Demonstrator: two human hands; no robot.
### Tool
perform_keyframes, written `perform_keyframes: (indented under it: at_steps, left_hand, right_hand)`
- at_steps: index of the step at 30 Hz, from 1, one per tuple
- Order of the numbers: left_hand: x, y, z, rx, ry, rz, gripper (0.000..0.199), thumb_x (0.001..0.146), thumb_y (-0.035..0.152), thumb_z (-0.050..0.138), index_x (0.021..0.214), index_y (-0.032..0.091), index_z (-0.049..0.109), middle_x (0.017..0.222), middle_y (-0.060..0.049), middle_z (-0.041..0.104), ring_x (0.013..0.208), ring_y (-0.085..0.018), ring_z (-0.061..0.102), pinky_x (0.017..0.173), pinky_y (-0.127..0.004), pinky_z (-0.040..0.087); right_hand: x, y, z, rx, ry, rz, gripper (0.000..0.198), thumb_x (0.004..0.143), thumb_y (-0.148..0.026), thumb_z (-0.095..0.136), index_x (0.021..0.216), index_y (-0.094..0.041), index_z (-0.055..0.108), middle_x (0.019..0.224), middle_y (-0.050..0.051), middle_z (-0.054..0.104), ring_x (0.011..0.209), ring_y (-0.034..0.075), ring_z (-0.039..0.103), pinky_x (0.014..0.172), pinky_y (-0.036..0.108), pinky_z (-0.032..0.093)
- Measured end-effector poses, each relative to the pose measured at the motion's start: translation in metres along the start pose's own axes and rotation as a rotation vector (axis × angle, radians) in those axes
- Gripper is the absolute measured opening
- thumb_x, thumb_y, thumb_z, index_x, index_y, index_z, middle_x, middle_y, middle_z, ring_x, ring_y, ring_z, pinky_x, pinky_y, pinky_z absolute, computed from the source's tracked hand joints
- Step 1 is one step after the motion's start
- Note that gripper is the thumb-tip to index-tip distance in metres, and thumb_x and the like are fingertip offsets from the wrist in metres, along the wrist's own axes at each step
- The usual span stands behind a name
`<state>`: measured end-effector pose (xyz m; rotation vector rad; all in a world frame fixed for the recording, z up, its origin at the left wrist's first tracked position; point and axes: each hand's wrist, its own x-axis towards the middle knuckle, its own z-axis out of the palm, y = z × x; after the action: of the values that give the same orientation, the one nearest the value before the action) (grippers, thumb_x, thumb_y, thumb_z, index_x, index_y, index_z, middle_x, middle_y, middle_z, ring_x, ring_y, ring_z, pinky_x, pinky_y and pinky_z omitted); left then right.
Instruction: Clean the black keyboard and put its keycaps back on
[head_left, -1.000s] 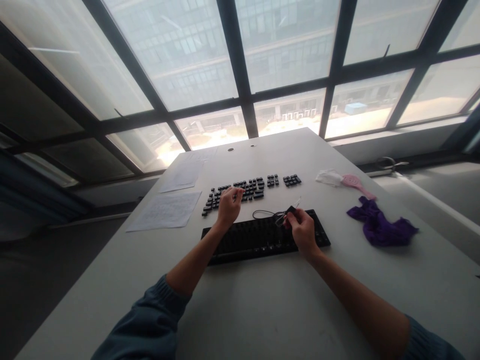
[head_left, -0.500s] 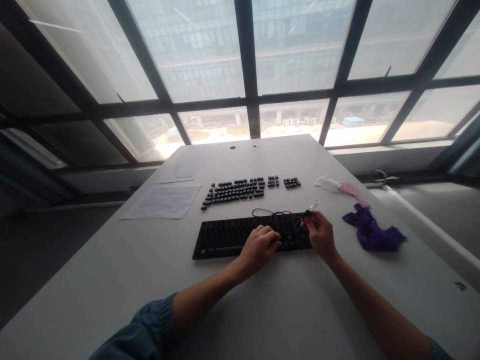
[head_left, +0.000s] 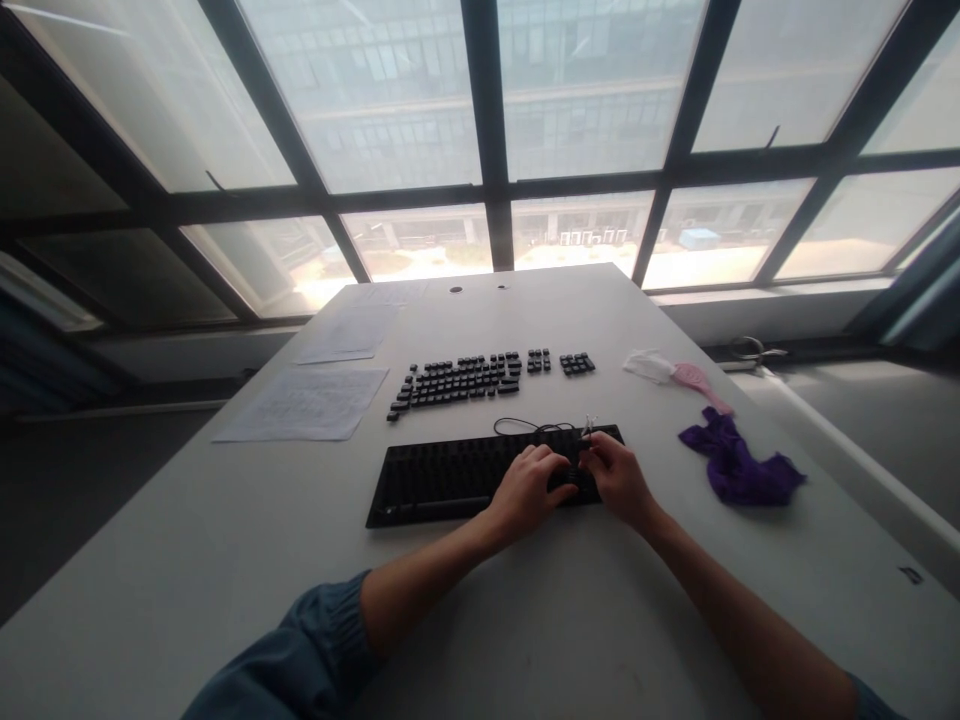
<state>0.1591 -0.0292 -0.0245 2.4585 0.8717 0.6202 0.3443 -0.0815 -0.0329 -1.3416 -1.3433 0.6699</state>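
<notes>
A black keyboard [head_left: 439, 478], stripped of keycaps over much of its length, lies across the white table. My left hand [head_left: 531, 490] rests on its right half, thumb and fingers apart and curved downward, with nothing visible in them. Close beside it, my right hand [head_left: 616, 480] is closed at the keyboard's right end. Between its fingertips is a small keycap puller [head_left: 589, 428], its thin wire ends pointing up. Fingers hide the puller's lower part and the keys under it. Removed black keycaps [head_left: 461, 380] stand in grouped rows behind the keyboard.
A looped black cable [head_left: 517, 424] lies behind the keyboard. Printed sheets [head_left: 304, 405] are on the left. To the right are a purple cloth [head_left: 750, 470], a pink brush-like thing [head_left: 694, 378] and a crumpled white piece [head_left: 649, 366]. Windows stand beyond the table's far edge.
My right hand has moved left and down onto the keyboard with the puller, closer to my left hand. My left hand has shifted slightly right along the keys, and its fingers have spread.
</notes>
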Motion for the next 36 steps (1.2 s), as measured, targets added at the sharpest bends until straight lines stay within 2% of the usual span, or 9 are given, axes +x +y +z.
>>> perform_keyframes:
  at_steps: [7, 12, 17, 21, 26, 32, 36]
  left_hand:
    - [0.0, 0.001, 0.002, -0.021, 0.005, -0.002, 0.028, 0.081, 0.031, 0.078, 0.107, 0.023, 0.07, 0.101, -0.006, 0.066, 0.098, -0.026, 0.058, 0.085, -0.038, 0.048]
    - [0.002, 0.0, 0.001, -0.011, -0.002, 0.01, 0.022, 0.08, 0.031, 0.078, 0.099, 0.023, 0.071, 0.099, -0.007, 0.066, 0.096, -0.026, 0.059, 0.084, -0.038, 0.048]
    - [0.007, -0.001, 0.0, 0.001, -0.044, 0.037, 0.015, 0.08, 0.031, 0.079, 0.091, 0.023, 0.074, 0.097, -0.005, 0.067, 0.092, -0.024, 0.062, 0.082, -0.034, 0.049]
    - [0.008, 0.0, 0.0, -0.02, -0.03, 0.037, 0.012, 0.083, 0.032, 0.077, 0.091, 0.024, 0.074, 0.1, -0.003, 0.069, 0.092, -0.022, 0.064, 0.082, -0.032, 0.049]
    - [0.004, 0.007, 0.0, -0.016, 0.017, 0.034, 0.015, 0.088, 0.027, 0.069, 0.102, 0.024, 0.071, 0.104, -0.004, 0.068, 0.094, -0.021, 0.063, 0.083, -0.033, 0.049]
    - [0.001, 0.006, 0.003, -0.11, 0.043, 0.074, 0.014, 0.088, 0.022, 0.067, 0.102, 0.021, 0.067, 0.107, -0.006, 0.067, 0.099, -0.022, 0.062, 0.09, -0.034, 0.049]
    - [0.003, 0.005, 0.0, -0.155, 0.072, 0.084, 0.033, 0.088, 0.021, 0.071, 0.119, 0.021, 0.058, 0.103, -0.004, 0.067, 0.097, -0.02, 0.061, 0.09, -0.034, 0.05]
  right_hand:
    - [0.004, -0.014, -0.004, -0.046, -0.121, 0.006, 0.014, 0.089, -0.029, 0.056, 0.079, -0.022, 0.062, 0.068, -0.001, 0.062, 0.064, 0.018, 0.056, 0.06, 0.028, 0.043]
    - [-0.003, -0.016, -0.002, -0.172, -0.173, -0.156, 0.018, 0.093, -0.026, 0.051, 0.084, -0.023, 0.066, 0.08, 0.003, 0.066, 0.075, 0.02, 0.06, 0.069, 0.031, 0.046]
    - [-0.01, -0.009, 0.0, -0.204, -0.13, -0.259, 0.02, 0.095, -0.029, 0.051, 0.084, -0.024, 0.067, 0.081, 0.005, 0.066, 0.075, 0.021, 0.061, 0.072, 0.032, 0.048]
    - [-0.012, -0.002, 0.002, -0.127, -0.023, -0.201, 0.014, 0.092, -0.029, 0.056, 0.085, -0.024, 0.067, 0.082, 0.004, 0.068, 0.076, 0.022, 0.063, 0.072, 0.033, 0.05]
    - [-0.014, 0.003, 0.002, -0.031, 0.074, -0.088, 0.012, 0.089, -0.03, 0.061, 0.079, -0.023, 0.063, 0.076, 0.002, 0.066, 0.07, 0.021, 0.062, 0.067, 0.032, 0.051]
    - [-0.013, -0.003, 0.001, -0.121, 0.053, -0.172, 0.013, 0.09, -0.03, 0.06, 0.081, -0.022, 0.064, 0.078, 0.003, 0.067, 0.073, 0.021, 0.061, 0.07, 0.032, 0.05]
    - [-0.012, -0.003, 0.002, -0.111, 0.084, -0.129, 0.01, 0.093, -0.03, 0.056, 0.091, -0.022, 0.063, 0.081, 0.003, 0.069, 0.074, 0.021, 0.065, 0.071, 0.031, 0.051]
